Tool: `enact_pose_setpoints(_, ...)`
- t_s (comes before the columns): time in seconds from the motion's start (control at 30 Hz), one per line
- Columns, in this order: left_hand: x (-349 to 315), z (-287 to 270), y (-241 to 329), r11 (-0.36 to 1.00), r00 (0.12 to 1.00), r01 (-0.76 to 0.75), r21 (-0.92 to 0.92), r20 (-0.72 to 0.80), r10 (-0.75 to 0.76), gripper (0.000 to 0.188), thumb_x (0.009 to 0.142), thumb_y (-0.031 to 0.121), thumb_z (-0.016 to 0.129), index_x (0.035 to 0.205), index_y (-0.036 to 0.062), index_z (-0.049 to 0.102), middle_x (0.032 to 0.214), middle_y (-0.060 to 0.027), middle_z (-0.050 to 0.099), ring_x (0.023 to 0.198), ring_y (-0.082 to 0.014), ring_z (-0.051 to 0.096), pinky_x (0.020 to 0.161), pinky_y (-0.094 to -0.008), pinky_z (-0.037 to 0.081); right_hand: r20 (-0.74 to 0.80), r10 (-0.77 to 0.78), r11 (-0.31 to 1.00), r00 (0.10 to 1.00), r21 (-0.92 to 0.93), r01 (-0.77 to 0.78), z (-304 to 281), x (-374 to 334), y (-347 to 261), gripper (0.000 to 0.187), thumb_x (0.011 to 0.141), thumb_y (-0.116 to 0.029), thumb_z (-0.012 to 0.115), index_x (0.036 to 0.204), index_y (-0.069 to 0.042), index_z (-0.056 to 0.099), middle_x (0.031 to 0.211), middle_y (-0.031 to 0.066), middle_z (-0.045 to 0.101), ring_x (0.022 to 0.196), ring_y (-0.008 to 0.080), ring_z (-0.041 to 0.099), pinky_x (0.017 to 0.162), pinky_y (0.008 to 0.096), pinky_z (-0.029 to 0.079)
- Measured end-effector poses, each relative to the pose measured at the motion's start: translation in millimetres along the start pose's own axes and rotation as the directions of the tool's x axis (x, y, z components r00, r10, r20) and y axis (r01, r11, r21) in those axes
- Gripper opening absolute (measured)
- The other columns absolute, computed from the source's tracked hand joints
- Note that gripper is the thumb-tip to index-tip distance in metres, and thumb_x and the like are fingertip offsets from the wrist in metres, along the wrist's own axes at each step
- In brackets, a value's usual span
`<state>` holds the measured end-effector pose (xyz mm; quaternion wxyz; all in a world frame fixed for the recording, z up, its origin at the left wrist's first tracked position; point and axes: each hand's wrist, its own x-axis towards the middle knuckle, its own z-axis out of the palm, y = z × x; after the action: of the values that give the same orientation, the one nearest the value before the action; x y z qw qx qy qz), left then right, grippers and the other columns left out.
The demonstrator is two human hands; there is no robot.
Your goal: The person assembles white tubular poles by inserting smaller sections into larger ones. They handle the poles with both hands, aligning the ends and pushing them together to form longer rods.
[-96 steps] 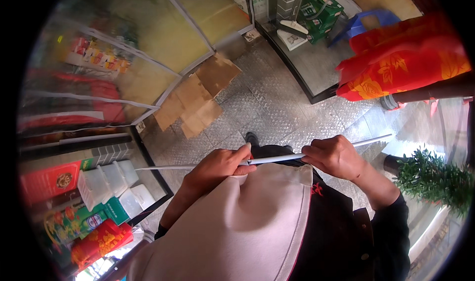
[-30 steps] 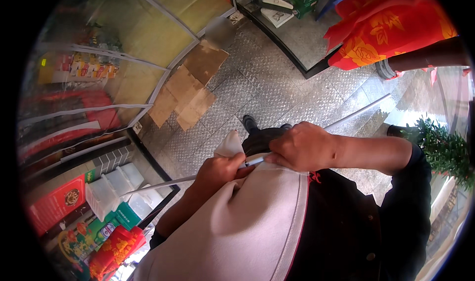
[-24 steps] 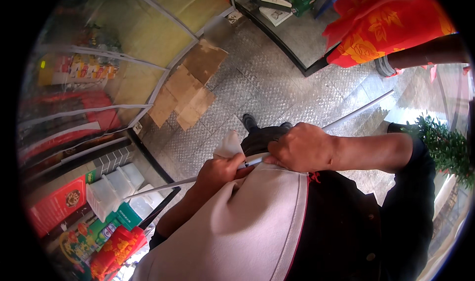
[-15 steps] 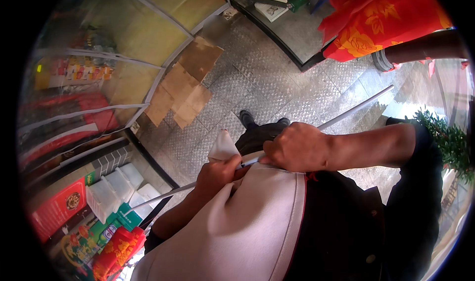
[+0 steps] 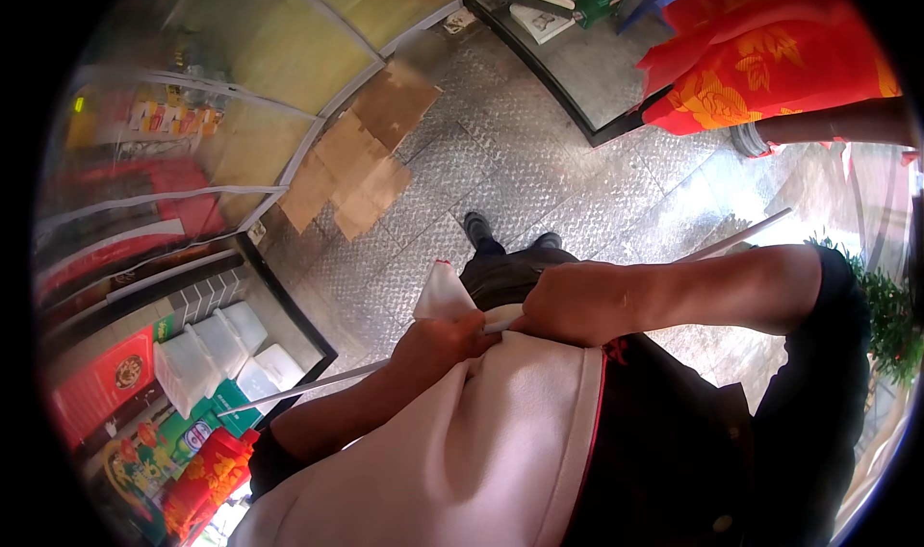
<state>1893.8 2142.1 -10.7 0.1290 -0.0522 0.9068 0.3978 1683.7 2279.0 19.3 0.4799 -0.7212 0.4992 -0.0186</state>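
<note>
"Where's that pale rod (image 5: 308, 387)?"

"Across the middle of the frame, slanting from lower left towards the right. The right forearm (image 5: 712, 287) hides a stretch of it."

"And the hands?"

"The left hand (image 5: 441, 343) is closed around the rod, pinching the pale cloth (image 5: 481, 432) too. The right hand (image 5: 570, 302) is curled tight on the rod beside it, fingertips tucked out of sight."

"What's at the right edge?"

"A leafy plant (image 5: 890, 302), partly covered by the dark sleeve (image 5: 818, 383); I can't make out its pot."
</note>
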Motion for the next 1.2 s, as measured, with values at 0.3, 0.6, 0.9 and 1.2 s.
enact_pose_setpoints(0.3,4,4,-14,0.992,0.993,-0.117,0.041,0.030,0.116,0.027,0.088,0.028,0.068,0.083,0.0044,0.055,0.072,-0.0130,0.060,0.064,-0.0316,0.064,0.055,-0.0410,0.052,-0.246,0.139,0.979,0.959,-0.110,-0.170,11,-2,-16,0.018,0.088,-0.016,0.054,0.086,-0.002,0.065,0.074,0.0156,0.068,0.073,0.0309,0.070,0.064,0.0404,0.056)
enact_pose_setpoints(0.6,12,-5,-8,0.971,0.982,-0.175,-0.163,0.037,0.183,0.016,0.089,0.016,0.064,0.088,0.0021,0.056,0.075,-0.0138,0.060,0.069,-0.0333,0.066,0.059,-0.0398,0.053,-0.314,0.023,0.974,0.949,-0.209,-0.092,6,10,-25,0.015,0.085,-0.013,0.056,0.087,0.001,0.063,0.075,0.0133,0.067,0.068,0.0271,0.070,0.057,0.0350,0.056)
enact_pose_setpoints(0.9,23,-24,-13,0.955,0.973,0.034,-0.294,0.227,0.035,0.024,0.094,0.022,0.059,0.088,0.0001,0.052,0.077,-0.0206,0.054,0.077,-0.0376,0.057,0.071,-0.0450,0.046,-0.331,-0.024,0.889,0.943,-0.439,-0.131,-30,-45,31,0.017,0.085,-0.018,0.056,0.093,-0.006,0.063,0.084,0.0088,0.066,0.082,0.0260,0.069,0.066,0.0376,0.056)
enact_pose_setpoints(1.2,9,0,-47,0.987,0.982,0.072,-0.142,0.183,-0.046,0.026,0.094,0.030,0.064,0.086,0.0053,0.060,0.074,-0.0155,0.061,0.072,-0.0305,0.064,0.068,-0.0417,0.050,-0.733,0.251,0.845,0.632,0.484,0.226,124,-16,38,0.014,0.098,-0.013,0.050,0.096,0.001,0.053,0.080,0.0194,0.057,0.076,0.0389,0.058,0.068,0.0440,0.046)
